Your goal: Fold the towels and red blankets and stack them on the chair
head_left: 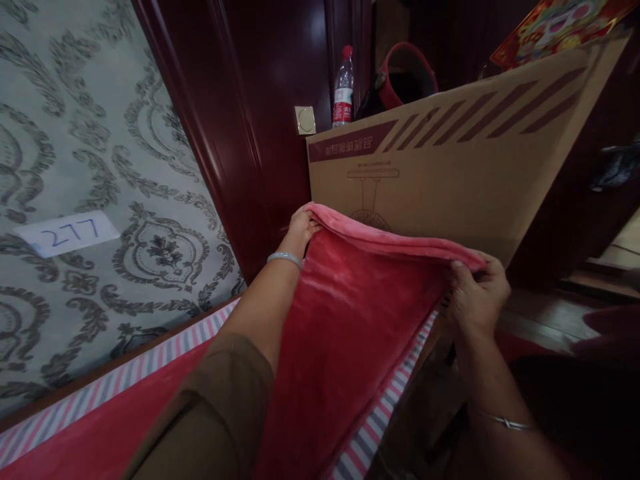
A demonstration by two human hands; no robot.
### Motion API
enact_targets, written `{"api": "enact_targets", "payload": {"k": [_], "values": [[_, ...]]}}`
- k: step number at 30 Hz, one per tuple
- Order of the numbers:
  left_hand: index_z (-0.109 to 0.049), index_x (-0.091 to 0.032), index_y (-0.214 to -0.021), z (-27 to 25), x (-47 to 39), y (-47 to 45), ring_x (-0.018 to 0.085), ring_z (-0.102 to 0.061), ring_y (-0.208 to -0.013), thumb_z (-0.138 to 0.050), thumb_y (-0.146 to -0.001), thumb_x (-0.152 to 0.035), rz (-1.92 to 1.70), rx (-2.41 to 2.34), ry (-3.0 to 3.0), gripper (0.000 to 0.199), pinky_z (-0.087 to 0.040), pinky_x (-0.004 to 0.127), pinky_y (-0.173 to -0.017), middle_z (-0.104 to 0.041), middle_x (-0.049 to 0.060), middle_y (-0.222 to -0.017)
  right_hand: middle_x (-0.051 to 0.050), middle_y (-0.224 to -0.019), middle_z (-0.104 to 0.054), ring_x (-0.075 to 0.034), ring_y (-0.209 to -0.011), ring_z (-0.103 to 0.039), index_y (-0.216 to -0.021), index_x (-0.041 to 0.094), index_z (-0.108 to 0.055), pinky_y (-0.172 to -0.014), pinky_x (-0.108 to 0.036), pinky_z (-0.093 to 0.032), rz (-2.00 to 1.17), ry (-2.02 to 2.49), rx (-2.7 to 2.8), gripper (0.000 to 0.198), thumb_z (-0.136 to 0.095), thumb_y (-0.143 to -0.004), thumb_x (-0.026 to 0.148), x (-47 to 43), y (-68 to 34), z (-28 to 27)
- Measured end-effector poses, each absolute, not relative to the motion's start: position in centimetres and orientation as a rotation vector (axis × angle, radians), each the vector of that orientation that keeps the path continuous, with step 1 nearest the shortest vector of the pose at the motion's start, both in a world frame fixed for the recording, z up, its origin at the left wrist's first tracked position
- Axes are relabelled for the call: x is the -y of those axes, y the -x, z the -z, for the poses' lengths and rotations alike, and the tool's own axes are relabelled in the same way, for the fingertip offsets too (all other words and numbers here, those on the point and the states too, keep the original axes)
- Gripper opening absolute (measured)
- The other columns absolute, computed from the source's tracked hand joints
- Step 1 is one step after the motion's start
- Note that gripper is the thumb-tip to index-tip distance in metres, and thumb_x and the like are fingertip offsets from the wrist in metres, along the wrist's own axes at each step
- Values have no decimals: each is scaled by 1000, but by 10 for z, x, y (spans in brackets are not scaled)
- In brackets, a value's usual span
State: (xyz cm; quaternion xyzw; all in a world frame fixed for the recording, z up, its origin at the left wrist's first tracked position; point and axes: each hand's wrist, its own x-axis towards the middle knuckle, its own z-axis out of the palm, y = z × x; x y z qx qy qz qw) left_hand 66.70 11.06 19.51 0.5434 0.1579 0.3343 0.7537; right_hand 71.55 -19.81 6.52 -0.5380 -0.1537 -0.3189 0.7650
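A red plush blanket lies lengthwise over a striped sheet of pink, grey and white. Its far end is lifted in a folded edge stretched between my two hands. My left hand is closed on the far left corner, close to the dark red panel. The far right corner is pinched by my right hand, thumb on top. Between the hands the edge sags slightly, with its lighter pink side showing along the top. My left forearm crosses over the blanket and hides part of it.
A large cardboard box stands just beyond the blanket. Behind its top edge are a plastic bottle and a red band-like object. Patterned wallpaper with a paper marked 277 runs along the left. Dark floor lies at right.
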Motion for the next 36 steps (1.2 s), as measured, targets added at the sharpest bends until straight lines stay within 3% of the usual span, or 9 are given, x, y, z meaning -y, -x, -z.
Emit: {"api": "enact_targets", "payload": {"k": [9,15,19,23,30,36], "values": [[-54,-24,-140,-176,-95,-724,15,-68,-74,-48,-87,-5,-754,-262,-1142,57,-57,37,-86,-73,4,-91,0,-89,-60,-18,-84,-58,-93,20,-63,-87,-36,-49,843,1123,201,23,-67,-72,27,203,-698,-78],[-59,-26,-136,-152,-103,-740,12,-61,-64,-47,-84,-3,-755,-287,-1133,58,-55,31,-80,-67,0,-77,-1,-92,-60,-19,-88,-59,-95,21,-61,-90,-38,-49,875,1165,251,16,-66,-79,24,194,-710,-68],[-63,-24,-130,-132,-114,-735,12,-61,-62,-52,-84,-8,-716,-402,-1142,50,-55,31,-78,-67,0,-76,-2,-90,-62,-18,-84,-60,-93,20,-63,-80,-35,-51,857,1235,230,20,-67,-77,32,188,-715,-55],[-63,-20,-126,-131,-124,-721,17,-67,-71,-57,-84,-15,-669,-445,-1135,42,-57,37,-81,-71,5,-82,-2,-91,-65,-18,-84,-62,-96,18,-66,-81,-36,-52,786,1261,224,26,-69,-76,34,190,-700,-50],[-69,-15,-102,-146,-159,-599,16,-67,-68,-61,-75,-13,-760,-290,-1331,28,-60,34,-72,-70,2,-76,-7,-108,-70,-23,-105,-66,-107,21,-69,-95,-41,-52,677,1433,650,17,-64,-92,23,210,-593,-27],[-65,-15,-84,-72,-176,-444,12,-59,-49,-62,-61,-5,-640,-829,-1161,26,-51,22,-48,-65,-1,-62,-7,-108,-74,-21,-107,-67,-122,22,-65,-91,-36,-59,417,1381,1397,28,-52,-98,15,206,-502,45]]}}
